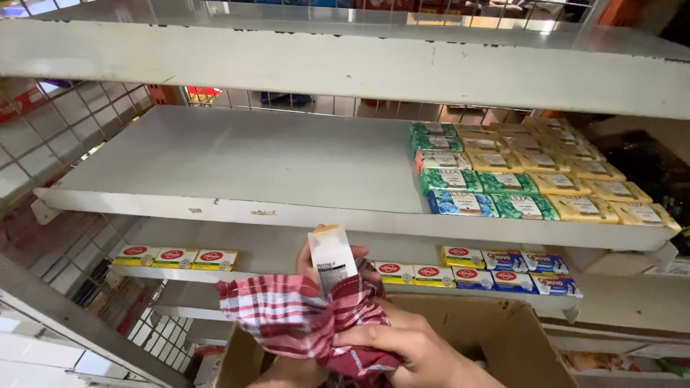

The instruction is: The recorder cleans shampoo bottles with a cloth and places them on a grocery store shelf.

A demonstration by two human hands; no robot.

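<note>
Right hand (410, 345), nearest the camera at the lower edge of the view, lies palm-down with fingers curled, closed on a red-and-white checked cloth (287, 316). Its knuckles point left, toward the bunched fabric. Left hand (316, 262) sits behind the cloth, fingers wrapped around the lower half of a small white upright carton with a yellow top (332, 255). Thumb and fingertips show on either side of the carton; the grip is closed. The carton stands nearly vertical, tilted slightly left, with its base buried in the cloth. Both hands are held above an open brown cardboard box (496, 330), whose flaps appear right of and below the wrists.

Behind the hands, a white metal middle shelf (237, 165) carries rows of green and yellow flat soap packs (532, 179) grouped at its right end. The lower white shelf (273, 248), level with the carton, holds yellow packs with red ovals (172, 257) at left and blue and yellow packs (510, 269) at right.
</note>
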